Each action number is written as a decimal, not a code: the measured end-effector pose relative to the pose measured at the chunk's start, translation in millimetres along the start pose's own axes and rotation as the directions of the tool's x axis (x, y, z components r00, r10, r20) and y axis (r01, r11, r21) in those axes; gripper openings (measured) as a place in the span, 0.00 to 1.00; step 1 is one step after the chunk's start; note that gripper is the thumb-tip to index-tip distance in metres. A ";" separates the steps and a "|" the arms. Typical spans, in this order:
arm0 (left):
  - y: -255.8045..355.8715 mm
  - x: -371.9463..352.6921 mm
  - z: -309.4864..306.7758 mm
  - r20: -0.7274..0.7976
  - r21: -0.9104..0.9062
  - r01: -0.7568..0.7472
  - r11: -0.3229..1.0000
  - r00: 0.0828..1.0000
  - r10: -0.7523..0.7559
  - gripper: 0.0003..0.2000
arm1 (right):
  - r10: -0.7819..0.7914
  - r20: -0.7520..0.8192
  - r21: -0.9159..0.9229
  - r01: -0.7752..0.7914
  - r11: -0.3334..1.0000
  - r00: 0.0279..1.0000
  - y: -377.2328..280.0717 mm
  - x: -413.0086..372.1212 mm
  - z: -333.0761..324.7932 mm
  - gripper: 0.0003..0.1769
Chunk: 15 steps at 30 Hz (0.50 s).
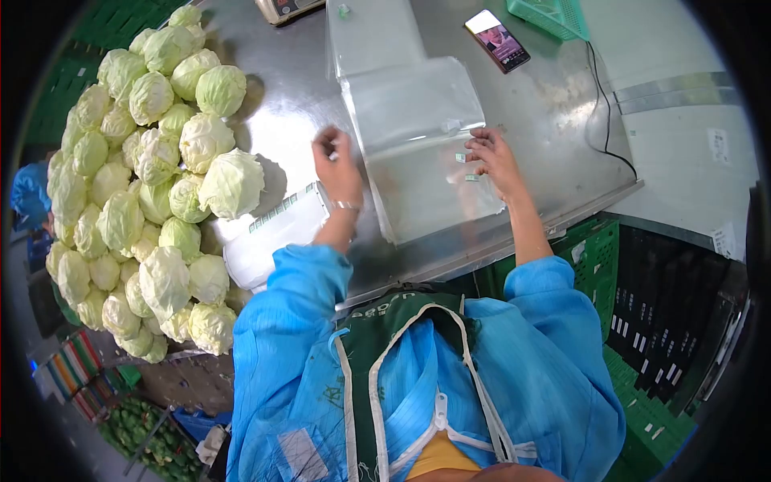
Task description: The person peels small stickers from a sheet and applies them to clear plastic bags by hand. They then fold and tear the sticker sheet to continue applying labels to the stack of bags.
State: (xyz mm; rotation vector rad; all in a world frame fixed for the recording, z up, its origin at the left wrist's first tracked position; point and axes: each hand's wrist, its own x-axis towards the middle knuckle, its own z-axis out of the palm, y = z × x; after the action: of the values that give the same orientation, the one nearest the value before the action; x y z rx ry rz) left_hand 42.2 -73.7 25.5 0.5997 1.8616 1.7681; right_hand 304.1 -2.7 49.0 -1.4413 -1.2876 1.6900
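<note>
Apron (401,337): dark green with pale trim, worn over a blue coat; it fills the view below the bags.
Bags (418,120): a stack of clear plastic bags lying flat on the steel bench (297,104), with its lower edge near the bench's front rim.
Left hand (337,165): at the left edge of the bags, wristband showing. Its fingers (328,140) are bunched together, and I cannot tell whether they pinch any film.
Right hand (494,157): on the right side of the bags, palm down. Its fingers (479,143) are loosely spread and rest on the top sheet, holding nothing.
Cabbages (144,161): a steep heap well left of the bags; the nearest heads are just left of the left hand.
White pack (269,237): below and left of the bags, lying partly under the left forearm.
Phone (497,39): above and right of the bags, screen lit.
Basket (554,14): green, further right than the phone.
Cable (604,104): right of the bags, trailing towards the bench edge.
Risk: the film looks thin and slick, so the fingers could well catch several sheets at once. The stack might also slide off the front rim if it is pushed sideways. A head rolling off the heap could land on the bags.
</note>
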 end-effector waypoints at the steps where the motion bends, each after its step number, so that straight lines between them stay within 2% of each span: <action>1: -2.9 -23.1 -11.0 0.169 0.170 -0.106 0.980 0.983 0.077 0.15 | 0.016 -0.005 -0.042 -0.016 0.999 1.000 3.9 6.2 4.9 0.19; 2: -16.2 -42.6 -23.0 0.384 0.242 -0.254 0.936 0.911 0.148 0.18 | 0.032 -0.009 -0.084 -0.033 0.996 0.999 6.9 9.9 9.6 0.20; 4: -11.7 -75.1 -35.7 0.739 0.450 -0.635 0.628 0.659 0.137 0.20 | 0.026 -0.029 -0.196 -0.031 0.980 0.999 8.9 13.9 16.6 0.22; 5: -18.5 -79.9 -41.8 0.763 0.432 -0.652 0.623 0.632 0.133 0.21 | 0.018 -0.040 -0.255 -0.028 0.967 0.999 8.6 16.2 17.8 0.22; 7: -33.1 -85.4 -49.1 0.809 0.389 -0.682 0.620 0.575 0.125 0.23 | -0.097 -0.018 -0.411 0.081 0.908 0.995 15.1 22.7 12.3 0.23; 8: -40.8 -85.3 -49.5 0.803 0.392 -0.694 0.604 0.578 0.143 0.21 | -0.153 -0.004 -0.482 0.132 0.866 0.988 18.1 23.2 8.8 0.23; 11: -61.0 -75.9 -49.5 0.830 0.401 -0.712 0.576 0.548 0.100 0.17 | -0.142 -0.075 -0.368 0.105 0.924 0.987 -15.0 1.0 4.6 0.25; 13: -59.0 -65.9 -42.0 0.836 0.371 -0.725 0.580 0.532 0.131 0.14 | -0.100 -0.051 0.023 0.101 0.995 0.994 -47.3 -17.2 -2.3 0.25; 14: -55.8 -65.1 -40.4 0.842 0.354 -0.732 0.583 0.521 0.143 0.12 | -0.079 -0.038 0.221 0.085 0.972 0.996 -54.0 -24.2 -6.9 0.25; 15: -48.7 -64.4 -39.6 0.826 0.334 -0.726 0.601 0.532 0.184 0.11 | -0.086 -0.019 0.253 0.088 0.963 0.996 -53.7 -26.5 -12.2 0.24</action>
State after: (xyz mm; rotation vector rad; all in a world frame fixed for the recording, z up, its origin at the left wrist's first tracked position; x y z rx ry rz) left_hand 68.6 -147.8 -18.2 1.9798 1.7075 0.7518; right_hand 313.9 -2.0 109.3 -1.2223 -1.0687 1.7178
